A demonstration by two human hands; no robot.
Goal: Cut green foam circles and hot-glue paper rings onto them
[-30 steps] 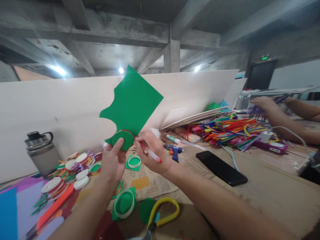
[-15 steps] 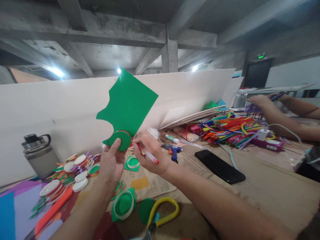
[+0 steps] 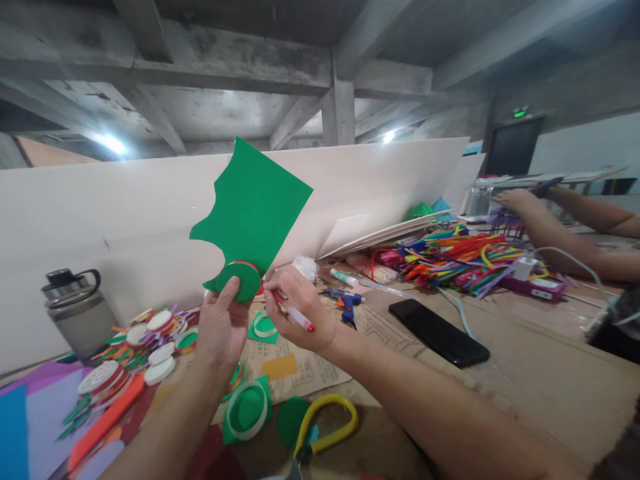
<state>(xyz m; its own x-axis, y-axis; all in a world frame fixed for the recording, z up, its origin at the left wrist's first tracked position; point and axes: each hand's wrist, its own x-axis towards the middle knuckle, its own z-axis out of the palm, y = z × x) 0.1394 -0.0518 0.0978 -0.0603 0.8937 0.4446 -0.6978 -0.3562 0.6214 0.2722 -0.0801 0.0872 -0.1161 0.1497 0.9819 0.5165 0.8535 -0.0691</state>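
Green sheet, left of the glue gun, tilted slightly within the second: small repositioning for the pen, I judged. My left grip pinched sheet and disc; my right grip held the pen near the disc's edge.

Both hands curled, close together

The phone lies flat, screen dark. Near its left side is the glue gun. Beyond the phone lie the pipe cleaners; right of it, the power strip. Well to the phone's left stands the bottle.
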